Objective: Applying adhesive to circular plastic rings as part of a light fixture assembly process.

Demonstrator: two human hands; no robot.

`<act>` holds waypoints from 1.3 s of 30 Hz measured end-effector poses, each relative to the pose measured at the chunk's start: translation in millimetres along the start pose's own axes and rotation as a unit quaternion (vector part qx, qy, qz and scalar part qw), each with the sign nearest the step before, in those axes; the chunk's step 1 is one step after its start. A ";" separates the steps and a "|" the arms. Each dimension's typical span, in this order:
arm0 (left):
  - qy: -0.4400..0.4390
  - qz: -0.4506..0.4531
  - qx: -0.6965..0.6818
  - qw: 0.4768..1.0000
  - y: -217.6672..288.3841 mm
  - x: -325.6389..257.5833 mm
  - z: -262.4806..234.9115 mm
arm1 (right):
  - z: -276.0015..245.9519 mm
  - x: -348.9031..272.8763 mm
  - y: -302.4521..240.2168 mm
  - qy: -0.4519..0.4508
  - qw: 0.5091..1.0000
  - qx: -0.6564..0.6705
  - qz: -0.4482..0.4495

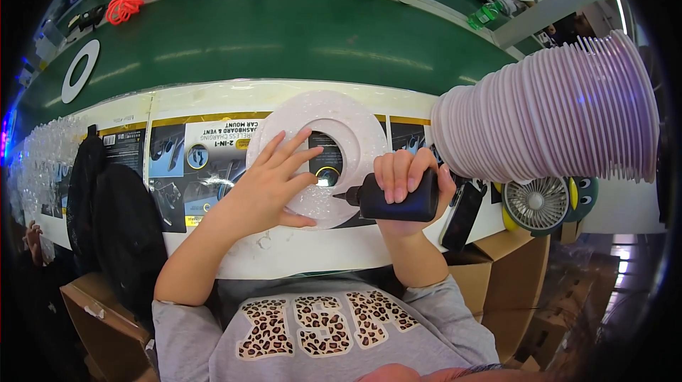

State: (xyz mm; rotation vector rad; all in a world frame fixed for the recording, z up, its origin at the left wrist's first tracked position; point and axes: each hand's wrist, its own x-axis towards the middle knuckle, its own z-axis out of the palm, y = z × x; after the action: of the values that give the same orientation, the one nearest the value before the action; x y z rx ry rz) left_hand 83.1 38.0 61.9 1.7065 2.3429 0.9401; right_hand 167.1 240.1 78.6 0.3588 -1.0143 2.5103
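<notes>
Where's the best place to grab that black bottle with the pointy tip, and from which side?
Probably around the black bottle's thick body, from the right: its thin nozzle points left, and the wide body gives fingers more to wrap. The right hand grips there.

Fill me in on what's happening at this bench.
A person is working on a pale ring lying in front of them. Their left hand is spread over the ring's left side, while their right hand grips a black bottle, its nozzle pointing left over the ring's lower right part. Whether anything is coming out is too small to tell. A long stack of similar rings lies to the right, and a flat white ring sits on the green surface at far left.
</notes>
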 end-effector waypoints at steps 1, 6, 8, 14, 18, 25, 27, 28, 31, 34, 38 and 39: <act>0.001 -0.001 0.000 1.000 -0.1 0.0 0.4 | 0.0 0.4 0.4 -0.002 1.000 -0.001 0.000; -0.003 0.002 0.004 1.000 -0.4 0.3 1.3 | -0.1 0.1 1.9 0.001 1.000 -0.001 0.007; -0.001 0.000 0.004 1.000 -0.3 0.5 1.8 | -0.2 0.2 1.8 -0.001 1.000 0.002 0.009; 0.000 -0.001 0.004 1.000 1.1 1.3 1.8 | -0.4 0.6 1.8 -0.005 1.000 0.000 0.006; -0.001 -0.002 0.007 1.000 0.9 1.1 1.8 | -0.6 0.6 2.8 -0.002 1.000 -0.015 0.009; -0.004 0.005 0.012 1.000 -0.2 0.8 2.3 | -1.8 1.0 2.8 -0.001 1.000 -0.015 0.011; -0.004 0.005 0.012 1.000 -0.2 0.8 2.1 | -1.9 1.1 2.8 0.001 1.000 -0.013 0.010; -0.004 0.005 0.012 1.000 -0.2 0.7 2.1 | -1.7 1.3 2.5 0.001 1.000 -0.015 0.012; -0.004 0.006 0.012 1.000 -0.1 1.2 2.1 | -2.8 1.4 2.0 0.001 1.000 -0.020 0.014; -0.005 0.006 0.014 1.000 -0.1 1.0 2.5 | -2.1 1.5 2.1 0.005 1.000 -0.010 0.011; -0.002 0.005 0.012 1.000 0.0 0.6 1.8 | 0.9 1.9 -2.0 0.021 1.000 0.011 0.000; 0.000 0.004 0.012 1.000 0.4 0.7 1.3 | 1.3 2.0 -3.9 0.021 1.000 0.011 0.000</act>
State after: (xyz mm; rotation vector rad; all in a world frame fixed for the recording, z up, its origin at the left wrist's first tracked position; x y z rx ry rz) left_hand 83.7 39.2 61.2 1.7262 2.3573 0.9172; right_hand 167.3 242.3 82.6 0.3105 -0.9718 2.5202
